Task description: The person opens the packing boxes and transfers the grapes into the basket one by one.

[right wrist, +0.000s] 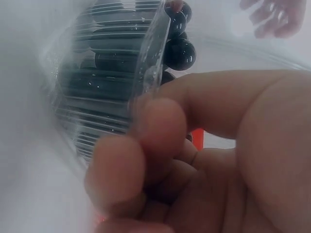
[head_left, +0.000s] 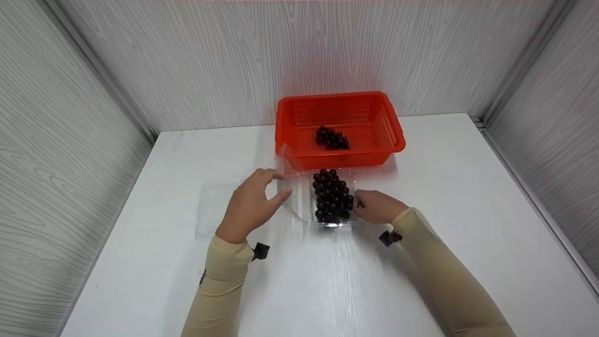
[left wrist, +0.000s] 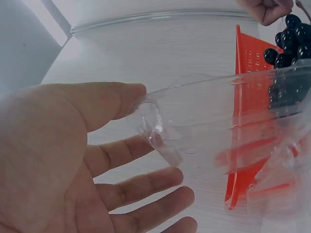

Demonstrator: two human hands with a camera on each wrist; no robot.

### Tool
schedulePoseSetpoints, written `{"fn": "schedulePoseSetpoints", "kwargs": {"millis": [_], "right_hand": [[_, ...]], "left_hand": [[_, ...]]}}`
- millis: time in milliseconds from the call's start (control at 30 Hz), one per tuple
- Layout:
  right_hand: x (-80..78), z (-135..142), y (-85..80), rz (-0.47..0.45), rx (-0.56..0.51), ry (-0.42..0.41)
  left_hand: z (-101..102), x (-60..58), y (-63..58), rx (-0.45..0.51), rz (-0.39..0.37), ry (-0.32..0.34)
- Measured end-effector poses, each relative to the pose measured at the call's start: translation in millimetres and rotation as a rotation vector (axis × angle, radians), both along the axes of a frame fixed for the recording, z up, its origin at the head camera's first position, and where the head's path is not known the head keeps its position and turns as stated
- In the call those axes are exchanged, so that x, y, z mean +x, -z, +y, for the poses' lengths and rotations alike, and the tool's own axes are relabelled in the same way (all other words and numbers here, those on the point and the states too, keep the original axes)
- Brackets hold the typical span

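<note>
A clear plastic clamshell box [head_left: 334, 224] stands on the table with its lid raised on the left. Dark grapes [head_left: 331, 196] in a bunch fill its base. My right hand [head_left: 378, 206] pinches the right rim of the box; in the right wrist view, thumb and finger press on the ribbed plastic wall [right wrist: 104, 99]. At the lid, my left hand [head_left: 252, 201] has thumb and fingers spread apart. In the left wrist view, the thumb tip meets the edge of the clear lid [left wrist: 194, 107], and the fingers extend below it.
Behind the box, a red plastic basket [head_left: 339, 159] holds a smaller bunch of dark grapes [head_left: 332, 138]. Another clear plastic container [head_left: 213, 206] lies left of my left hand. Pale wood-grain panels [head_left: 210, 61] enclose the white table [head_left: 318, 290] at the back and sides.
</note>
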State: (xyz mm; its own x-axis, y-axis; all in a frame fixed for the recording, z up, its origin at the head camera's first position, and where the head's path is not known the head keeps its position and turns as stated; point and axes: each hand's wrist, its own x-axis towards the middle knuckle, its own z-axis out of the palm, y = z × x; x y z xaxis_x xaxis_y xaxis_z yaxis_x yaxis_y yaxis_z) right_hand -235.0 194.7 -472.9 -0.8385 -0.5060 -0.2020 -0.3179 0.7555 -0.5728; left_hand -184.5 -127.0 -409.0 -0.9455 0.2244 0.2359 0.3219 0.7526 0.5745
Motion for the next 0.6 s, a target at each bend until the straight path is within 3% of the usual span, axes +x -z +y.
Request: {"fn": "schedulePoseSetpoints", "kwargs": {"millis": [333,600], "right_hand": [[0.6,-0.8,0.2,-0.031,0.005,0.022],[0.6,-0.8,0.0,-0.027,0.004,0.025]], "left_hand": [[-16.9,-6.1,6.8,-0.032,-0.045,-0.114],[-20.5,-11.8,13.8,-0.101,-0.113,-0.149]]}}
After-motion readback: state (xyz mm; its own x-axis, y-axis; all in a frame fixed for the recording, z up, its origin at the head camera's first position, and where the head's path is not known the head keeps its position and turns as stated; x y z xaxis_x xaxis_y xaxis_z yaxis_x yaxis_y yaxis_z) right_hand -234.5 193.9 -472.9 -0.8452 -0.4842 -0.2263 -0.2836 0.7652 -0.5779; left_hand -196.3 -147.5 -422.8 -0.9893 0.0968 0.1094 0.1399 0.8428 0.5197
